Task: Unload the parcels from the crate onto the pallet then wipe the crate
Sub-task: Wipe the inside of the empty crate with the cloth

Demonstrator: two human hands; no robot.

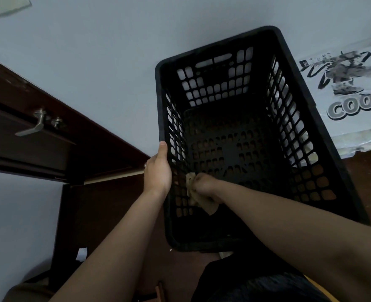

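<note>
Inside the black crate [230,153], low against its left wall near the near corner, the right hand [204,185] is balled into a fist round a crumpled beige cloth [202,203] — knuckles turned to the slotted wall, the cloth's loose end hanging below the wrist. That forearm reaches in over the crate's near rim. The left hand [158,171] holds the crate's left rim from outside, its back up and its thumb laid straight along the top edge; its other fingers are hidden. The crate holds no parcels. Just beside its right wall, outside it, lies a pale plastic-wrapped parcel [350,88] printed "COOL". To the left stands a dark wooden door [10,88] with a metal handle [30,127].
</note>
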